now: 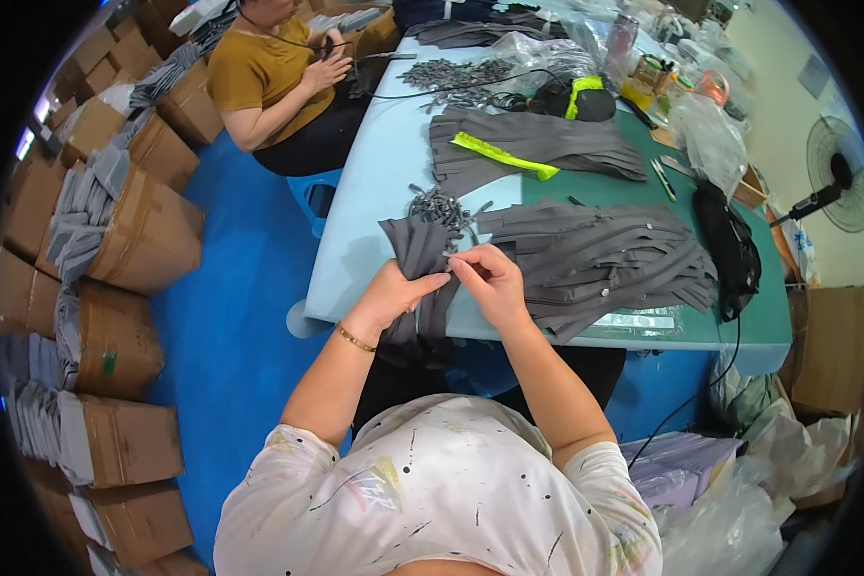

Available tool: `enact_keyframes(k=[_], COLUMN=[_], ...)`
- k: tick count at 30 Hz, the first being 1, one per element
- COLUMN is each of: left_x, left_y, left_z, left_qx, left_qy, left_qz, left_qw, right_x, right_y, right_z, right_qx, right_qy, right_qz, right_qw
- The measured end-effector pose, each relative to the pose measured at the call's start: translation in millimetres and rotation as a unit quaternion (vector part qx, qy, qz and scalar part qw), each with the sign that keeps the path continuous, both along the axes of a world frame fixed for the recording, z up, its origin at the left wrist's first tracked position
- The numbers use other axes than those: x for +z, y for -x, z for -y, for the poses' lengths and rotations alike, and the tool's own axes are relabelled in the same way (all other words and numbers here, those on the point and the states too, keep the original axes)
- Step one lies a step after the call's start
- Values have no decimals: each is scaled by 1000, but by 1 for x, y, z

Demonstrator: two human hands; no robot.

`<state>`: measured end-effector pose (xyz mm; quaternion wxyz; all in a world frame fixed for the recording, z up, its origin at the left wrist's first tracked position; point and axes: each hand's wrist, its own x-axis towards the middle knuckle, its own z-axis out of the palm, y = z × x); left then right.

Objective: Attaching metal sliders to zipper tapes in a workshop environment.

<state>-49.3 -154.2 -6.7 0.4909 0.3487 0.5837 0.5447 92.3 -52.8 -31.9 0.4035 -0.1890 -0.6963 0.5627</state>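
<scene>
In the head view, the person's left hand (386, 301) is gripping a bundle of grey strips (416, 248) near the front edge of the table (350, 235); its fingers are going around the bundle and the thumb is stretching to the right, probably for keeping the strips together and one end steady. The right hand (498, 286) is meeting it there, with thumb and forefinger pinching closed at the bundle's right side; whether a small piece is sitting between these fingertips, I cannot tell. The strips are standing partly above the left hand, and some are hanging down below it, so the worked part is perhaps staying free for the right fingers. Just behind the bundle, a heap of small dark metal pieces (436, 207) is lying, seemingly placed there for easy reaching. To the right, a wide pile of grey strips (600, 264) is lying on the table, its strips running mostly side by side, which is likely helping against tangling. Farther back, a bright yellow-green strip (505, 156) is lying across another grey pile (585, 152), maybe serving as a marker.
</scene>
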Motion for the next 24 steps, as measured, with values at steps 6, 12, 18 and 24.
enact_keyframes(k=[6,12,18,24], left_x=[3,0,2,-3], left_y=[-6,-4,-7,-9], left_z=[-4,-2,-2,-4], left_qx=[38,50,52,51], left_qy=[-8,-13,-11,-2], left_qz=[22,17,8,-30], left_qw=[999,999,999,998], right_x=[-1,-3,-4,-2], right_y=[-3,0,0,1], right_z=[-5,-4,-3,-3], right_qx=[27,32,28,28], right_qy=[30,46,43,23], right_qz=[-7,9,9,70], right_qw=[999,998,999,997])
